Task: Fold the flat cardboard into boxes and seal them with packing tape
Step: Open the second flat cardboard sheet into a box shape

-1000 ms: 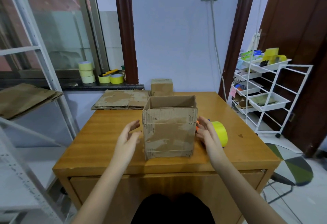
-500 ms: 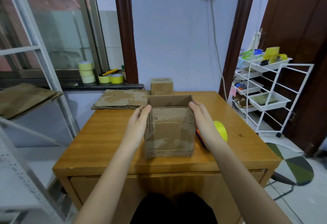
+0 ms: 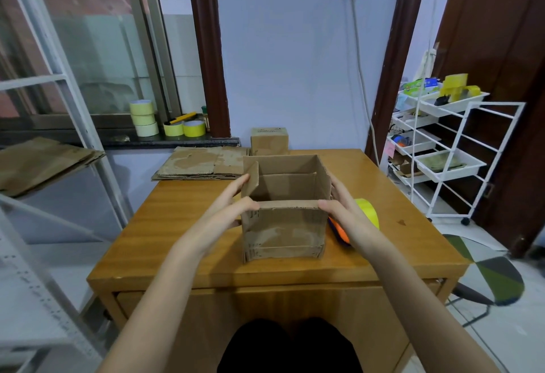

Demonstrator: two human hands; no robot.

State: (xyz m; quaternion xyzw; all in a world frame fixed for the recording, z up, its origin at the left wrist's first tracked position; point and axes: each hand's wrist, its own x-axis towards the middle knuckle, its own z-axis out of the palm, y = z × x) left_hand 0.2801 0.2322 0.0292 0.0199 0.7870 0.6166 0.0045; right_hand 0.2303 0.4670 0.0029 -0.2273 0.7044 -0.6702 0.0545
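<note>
An open-topped cardboard box [image 3: 283, 231] stands upright near the front of the wooden table [image 3: 177, 225], its top flaps raised. My left hand [image 3: 233, 204] grips the box's upper left corner, thumb on the front rim and fingers along the left flap. My right hand [image 3: 339, 210] grips the upper right corner the same way. A yellow tape roll [image 3: 368, 213] with an orange dispenser [image 3: 339, 229] lies on the table just right of the box, partly behind my right hand.
A stack of flat cardboard [image 3: 203, 163] lies at the table's back left, and a small closed box [image 3: 269, 140] stands behind it. Tape rolls [image 3: 143, 117] sit on the window ledge. A white wire cart [image 3: 442, 148] stands to the right, a metal shelf frame [image 3: 59, 125] to the left.
Both hands moved from the table beside the box up to its top corners and took hold. The near front flap has come down toward me, so the box's inside shows.
</note>
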